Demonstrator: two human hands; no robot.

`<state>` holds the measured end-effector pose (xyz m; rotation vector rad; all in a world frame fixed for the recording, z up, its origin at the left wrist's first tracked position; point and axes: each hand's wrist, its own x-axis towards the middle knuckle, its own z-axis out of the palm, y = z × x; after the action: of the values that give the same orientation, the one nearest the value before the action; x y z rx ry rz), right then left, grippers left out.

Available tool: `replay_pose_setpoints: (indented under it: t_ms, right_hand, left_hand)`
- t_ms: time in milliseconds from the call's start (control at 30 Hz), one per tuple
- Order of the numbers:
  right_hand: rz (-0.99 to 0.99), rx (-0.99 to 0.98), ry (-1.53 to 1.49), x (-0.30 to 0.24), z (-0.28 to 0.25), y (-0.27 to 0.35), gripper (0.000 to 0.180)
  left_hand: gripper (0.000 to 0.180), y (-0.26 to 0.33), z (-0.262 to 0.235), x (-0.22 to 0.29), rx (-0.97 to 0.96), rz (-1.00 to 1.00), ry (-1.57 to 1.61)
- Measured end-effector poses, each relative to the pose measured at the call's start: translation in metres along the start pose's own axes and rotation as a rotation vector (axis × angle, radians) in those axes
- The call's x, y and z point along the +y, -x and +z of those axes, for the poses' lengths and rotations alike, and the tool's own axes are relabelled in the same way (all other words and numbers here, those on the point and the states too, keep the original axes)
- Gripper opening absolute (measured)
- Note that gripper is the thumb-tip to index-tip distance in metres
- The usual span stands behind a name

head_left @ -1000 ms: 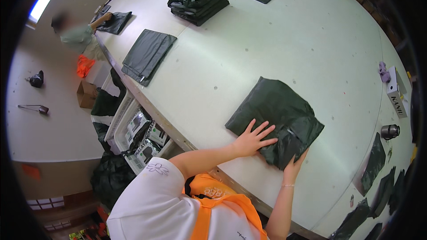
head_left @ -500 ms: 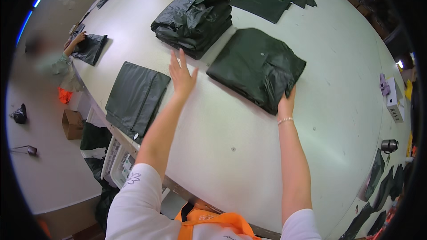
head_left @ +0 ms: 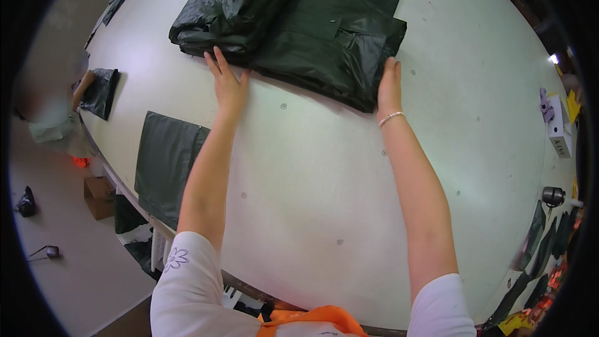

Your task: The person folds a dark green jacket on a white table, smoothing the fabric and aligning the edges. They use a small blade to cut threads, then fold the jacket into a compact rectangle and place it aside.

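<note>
White and wide, the surface (head_left: pixel 349 168) carries a folded dark green garment (head_left: pixel 334 43) near its far edge, just beside a dark pile (head_left: pixel 231 9), with the left hand (head_left: pixel 228 84) open flat at its near-left corner and the right hand (head_left: pixel 390 84) pressing open against its near-right corner.

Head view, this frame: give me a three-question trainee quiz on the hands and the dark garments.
1. True or false: the left hand lies flat with fingers spread at the near edge of the folded dark garment.
2. Where is the right hand? A) at the folded garment's near right corner B) on the white box C) off the table
3. Fill in: to the left of the folded garment sits a ____ of dark garments.

Key: 1 true; 2 A; 3 stack. All of it rests on the pale table.
</note>
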<state>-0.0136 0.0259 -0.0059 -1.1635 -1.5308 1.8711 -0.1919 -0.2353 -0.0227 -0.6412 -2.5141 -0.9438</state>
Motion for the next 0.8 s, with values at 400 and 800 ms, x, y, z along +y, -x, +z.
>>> replay_pose_setpoints:
  t_ms: [400, 800]
  right_hand:
    - [-0.298, 0.528, 0.739, 0.106, -0.361, 0.344, 0.027]
    - [0.769, 1.137, -0.059, 0.471, -0.693, 0.786, 0.018]
  left_hand:
    - [0.088, 0.449, -0.102, 0.329, -1.073, 0.653, 0.436]
    - [0.098, 0.722, -0.108, 0.582, -1.248, 1.278, 0.451]
